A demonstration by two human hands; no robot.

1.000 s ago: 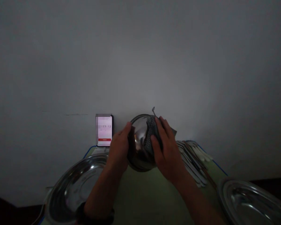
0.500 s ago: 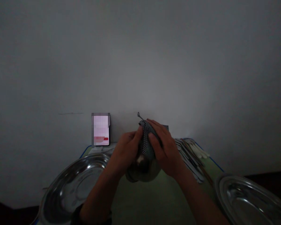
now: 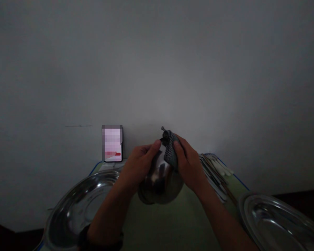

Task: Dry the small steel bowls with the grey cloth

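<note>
A rounded, shiny steel vessel that looks like a bowl (image 3: 159,181) is held tilted above the green table (image 3: 170,226). My left hand (image 3: 140,162) is closed on its left side, thumb near the upper edge. A grey checked cloth (image 3: 170,151) lies folded over the upper right part of the bowl. My right hand (image 3: 189,162) is closed around that cloth and presses it against the steel. The right fingers on the far side are partly hidden.
A wide steel basin (image 3: 65,209) stands at the left, an oval steel tray (image 3: 264,216) at the right. Knives, chopsticks and other cutlery (image 3: 214,172) lie behind my right arm. A phone (image 3: 112,144) leans upright on the wall (image 3: 157,69).
The cloth has shrunk to a bunched fold at the upper right, and more of the steel bowl shows. My right hand has shifted slightly right and down; my left hand keeps its hold.
</note>
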